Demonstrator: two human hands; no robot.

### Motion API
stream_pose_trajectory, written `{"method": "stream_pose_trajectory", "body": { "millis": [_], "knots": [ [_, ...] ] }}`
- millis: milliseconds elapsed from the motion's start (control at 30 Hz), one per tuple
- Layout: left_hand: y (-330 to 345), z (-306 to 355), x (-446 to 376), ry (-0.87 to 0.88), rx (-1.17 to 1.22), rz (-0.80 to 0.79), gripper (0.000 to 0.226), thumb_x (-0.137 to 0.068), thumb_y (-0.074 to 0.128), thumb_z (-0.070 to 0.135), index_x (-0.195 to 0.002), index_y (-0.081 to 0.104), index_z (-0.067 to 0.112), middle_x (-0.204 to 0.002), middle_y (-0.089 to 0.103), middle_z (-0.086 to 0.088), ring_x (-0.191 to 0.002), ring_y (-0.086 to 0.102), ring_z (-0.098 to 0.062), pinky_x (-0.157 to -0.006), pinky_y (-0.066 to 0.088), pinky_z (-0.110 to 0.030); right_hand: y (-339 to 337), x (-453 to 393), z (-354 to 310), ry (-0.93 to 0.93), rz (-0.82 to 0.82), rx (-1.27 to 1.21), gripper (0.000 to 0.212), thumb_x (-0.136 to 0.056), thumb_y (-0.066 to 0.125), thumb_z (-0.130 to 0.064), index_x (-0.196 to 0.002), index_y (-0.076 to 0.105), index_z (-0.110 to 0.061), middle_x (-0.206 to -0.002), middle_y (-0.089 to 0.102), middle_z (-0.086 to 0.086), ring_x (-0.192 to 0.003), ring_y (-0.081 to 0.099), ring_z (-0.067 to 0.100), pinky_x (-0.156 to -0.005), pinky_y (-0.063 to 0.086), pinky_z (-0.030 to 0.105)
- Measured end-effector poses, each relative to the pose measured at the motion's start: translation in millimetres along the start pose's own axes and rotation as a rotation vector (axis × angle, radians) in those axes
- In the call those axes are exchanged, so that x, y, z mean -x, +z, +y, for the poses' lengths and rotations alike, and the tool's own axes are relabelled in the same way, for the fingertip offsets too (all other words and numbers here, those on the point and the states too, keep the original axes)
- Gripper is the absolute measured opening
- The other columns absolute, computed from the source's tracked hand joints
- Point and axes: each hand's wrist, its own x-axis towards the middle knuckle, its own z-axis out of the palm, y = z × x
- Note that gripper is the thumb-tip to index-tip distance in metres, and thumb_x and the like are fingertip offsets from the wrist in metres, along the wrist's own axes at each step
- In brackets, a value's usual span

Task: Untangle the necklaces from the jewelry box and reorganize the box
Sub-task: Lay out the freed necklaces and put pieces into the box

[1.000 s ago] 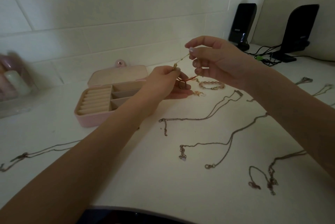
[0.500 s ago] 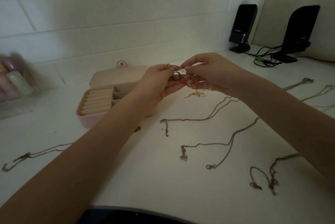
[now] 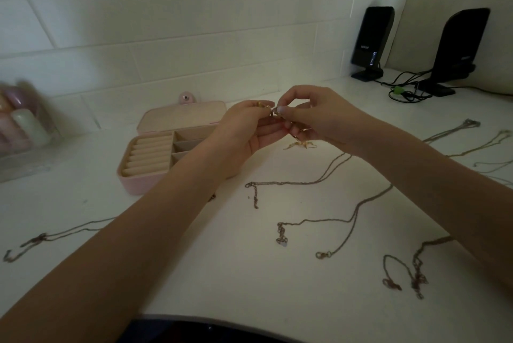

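Left hand [image 3: 244,126] and right hand [image 3: 313,115] both pinch a small gold tangle [image 3: 273,111], raised above the counter, likely to pick it apart. Pink jewelry box [image 3: 155,154] open toward back-left; freed necklaces [image 3: 341,217] laid apart toward right edge.

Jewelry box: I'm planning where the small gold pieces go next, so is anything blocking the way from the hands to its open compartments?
Nothing visible does. The jewelry box lies open just left of the hands, lid back. The left hand and right hand pinch small gold pieces above the counter beside it.
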Motion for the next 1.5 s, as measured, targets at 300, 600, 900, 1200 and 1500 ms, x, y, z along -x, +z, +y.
{"method": "stream_pose_trajectory", "body": {
  "millis": [300, 600, 900, 1200, 1500],
  "knots": [
    [-0.4, -3.5, 0.1, 0.041, -0.083, -0.002, 0.017, -0.099, 0.043, 0.004, -0.108, 0.056, -0.002, -0.082, 0.068, -0.010, -0.072, 0.070, -0.016, -0.071, 0.058, -0.024, 1.0, 0.1, 2.0, 0.143, -0.087, -0.336, 0.006, -0.093, 0.059, -0.022, -0.088, 0.059, -0.019, -0.068, 0.056, -0.004, -0.051, 0.047, 0.005, -0.048, 0.040, 0.015],
    [1.0, -2.4, -1.3, 0.099, -0.081, 0.093, 0.024, -0.099, 0.039, 0.003, -0.083, 0.057, 0.004, -0.076, 0.061, -0.009, -0.061, 0.065, -0.013, -0.066, 0.058, -0.027, -2.2, -5.1, 6.2, 0.271, 0.140, -0.578, 0.008, -0.095, 0.056, -0.013, -0.088, 0.055, -0.010, -0.071, 0.056, 0.005, -0.051, 0.062, 0.012, -0.051, 0.052, 0.019],
    [-8.1, 10.8, -3.4, 0.080, -0.208, 0.229, 0.012, -0.091, 0.049, 0.001, -0.085, 0.059, 0.003, -0.071, 0.060, -0.008, -0.038, 0.053, -0.008, -0.042, 0.048, -0.020, -29.3, -9.6, 18.4, 0.153, 0.307, -0.028, 0.015, -0.087, 0.068, -0.012, -0.098, 0.066, -0.001, -0.086, 0.068, 0.010, -0.059, 0.064, 0.009, -0.060, 0.056, 0.019],
    [-18.6, 18.4, -3.5, 0.251, -0.388, 0.165, 0.033, -0.095, 0.035, 0.000, -0.109, 0.062, 0.013, -0.108, 0.067, -0.005, -0.067, 0.070, -0.020, -0.044, 0.051, -0.025, -27.4, -25.3, 25.1, 0.005, 0.174, 0.371, 0.013, -0.075, 0.081, -0.016, -0.076, 0.068, -0.013, -0.086, 0.072, 0.003, -0.064, 0.061, 0.006, -0.056, 0.048, 0.013],
    [-35.1, 25.2, -4.9, 0.432, -0.475, 0.220, 0.035, -0.090, 0.050, -0.004, -0.119, 0.058, 0.014, -0.114, 0.066, 0.003, -0.065, 0.072, -0.017, -0.042, 0.050, -0.022, 0.8, -45.1, 23.3, -0.183, -0.055, 0.563, 0.015, -0.073, 0.079, -0.007, -0.073, 0.067, -0.015, -0.076, 0.064, -0.010, -0.054, 0.052, -0.003, -0.056, 0.039, 0.006]
  ]
}}
